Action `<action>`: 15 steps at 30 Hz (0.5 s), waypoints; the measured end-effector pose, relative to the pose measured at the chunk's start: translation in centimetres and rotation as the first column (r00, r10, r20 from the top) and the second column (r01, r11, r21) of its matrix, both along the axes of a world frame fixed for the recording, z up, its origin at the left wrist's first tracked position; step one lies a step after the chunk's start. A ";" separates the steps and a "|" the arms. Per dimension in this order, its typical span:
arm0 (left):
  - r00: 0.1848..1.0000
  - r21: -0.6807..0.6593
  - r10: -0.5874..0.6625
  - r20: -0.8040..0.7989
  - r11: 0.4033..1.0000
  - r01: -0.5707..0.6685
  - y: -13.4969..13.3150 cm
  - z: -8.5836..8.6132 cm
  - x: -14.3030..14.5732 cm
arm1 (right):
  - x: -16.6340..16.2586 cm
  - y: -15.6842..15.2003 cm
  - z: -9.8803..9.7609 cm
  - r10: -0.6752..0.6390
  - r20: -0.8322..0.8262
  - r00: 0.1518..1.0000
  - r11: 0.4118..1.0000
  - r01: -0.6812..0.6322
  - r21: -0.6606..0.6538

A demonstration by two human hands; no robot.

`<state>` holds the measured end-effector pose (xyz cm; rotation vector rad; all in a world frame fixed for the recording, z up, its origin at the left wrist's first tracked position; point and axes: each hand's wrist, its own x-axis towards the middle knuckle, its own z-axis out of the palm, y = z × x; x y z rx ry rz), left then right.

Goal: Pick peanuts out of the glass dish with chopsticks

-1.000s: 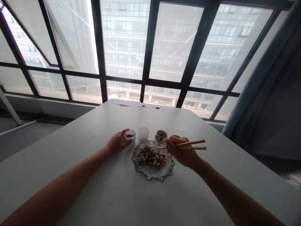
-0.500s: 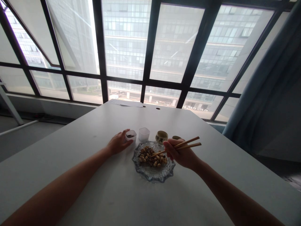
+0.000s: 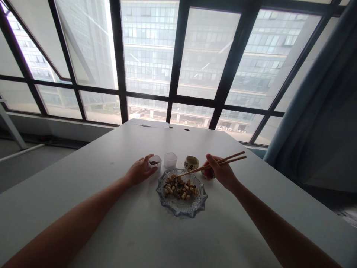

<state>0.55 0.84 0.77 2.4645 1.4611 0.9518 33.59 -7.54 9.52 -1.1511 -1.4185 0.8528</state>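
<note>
A scalloped glass plate (image 3: 181,206) with a heap of mixed beans (image 3: 180,187) sits on the white table (image 3: 139,230). My right hand (image 3: 221,172) is closed on a pair of wooden chopsticks (image 3: 220,163), whose tips hover over the plate's far edge. My left hand (image 3: 139,170) rests on the table with its fingers against a small white cup (image 3: 154,161) that holds dark bits. Beside that cup stand a second small white cup (image 3: 170,160) and a ceramic cup with dark characters (image 3: 191,163). Another small cup (image 3: 208,174) is mostly hidden behind my right hand.
The table runs to a far edge below large dark-framed windows. A sheet of paper (image 3: 149,123) lies at the far edge, near a small dark hole (image 3: 186,129). A blue curtain (image 3: 315,96) hangs at the right.
My right hand has lifted and moved right and farther away, drawing the chopstick tips from the bean heap to the plate's far edge. My left hand has stayed at the white cup.
</note>
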 end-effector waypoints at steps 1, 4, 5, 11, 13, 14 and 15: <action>1.000 -0.002 0.001 0.001 1.000 -0.001 0.0 0.0 0.0 | -0.2 -0.2 0.1 0.005 0.016 1.000 1.000 -0.005 0.016; 1.000 0.001 -0.004 0.003 1.000 0.004 0.1 -0.2 0.0 | -0.7 -1.1 0.6 0.039 0.095 0.995 0.998 -0.043 0.043; 1.000 0.004 -0.005 0.005 1.000 0.005 0.1 -0.2 0.0 | -0.9 -1.5 0.7 0.063 0.129 0.990 0.997 -0.068 0.041; 1.000 0.011 -0.008 0.007 1.000 0.008 0.1 -0.2 0.0 | -1.7 -2.7 1.0 0.162 0.280 0.946 0.984 -0.175 0.022; 1.000 0.010 -0.007 0.005 1.000 0.007 0.1 -0.1 0.0 | -1.9 -2.7 0.8 0.177 0.319 0.931 0.981 -0.195 0.026; 1.000 0.011 -0.006 0.004 1.000 0.006 0.1 -0.1 0.0 | -1.9 -2.7 0.7 0.185 0.339 0.922 0.978 -0.205 0.025; 1.000 0.011 -0.007 0.002 1.000 0.007 0.1 -0.1 -0.1 | -1.9 -2.7 0.7 0.190 0.356 0.915 0.976 -0.214 0.028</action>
